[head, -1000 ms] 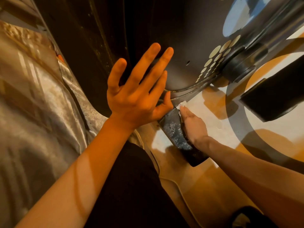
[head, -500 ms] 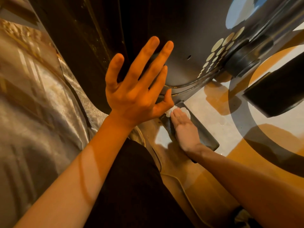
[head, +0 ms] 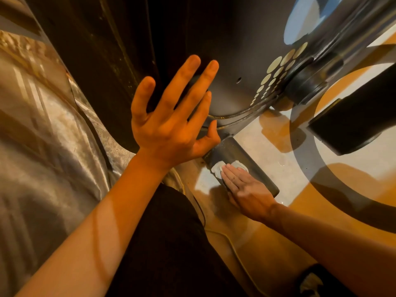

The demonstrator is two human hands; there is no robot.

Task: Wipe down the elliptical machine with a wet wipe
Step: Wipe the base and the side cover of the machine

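Observation:
The elliptical machine's dark housing [head: 231, 50], with pale dots on its side, fills the upper middle. Its dark base bar [head: 237, 155] lies on the floor below the housing. My left hand [head: 169, 125] is spread flat, fingers straight, against the lower housing, holding nothing. My right hand [head: 244, 189] lies flat on the base bar, its straight fingers pressing a crumpled white wet wipe [head: 220, 167] onto the bar. Part of the wipe is hidden under the fingers.
A shiny grey curtain [head: 42, 146] hangs at the left. A black pedal or arm [head: 355, 125] juts in at the right above the pale and orange patterned floor [head: 267, 142]. A thin cable [head: 235, 249] runs over the floor beside my dark trouser leg [head: 171, 243].
My right hand has slid the wipe along the base bar, back toward its near end. My left hand stays spread on the housing, almost unmoved.

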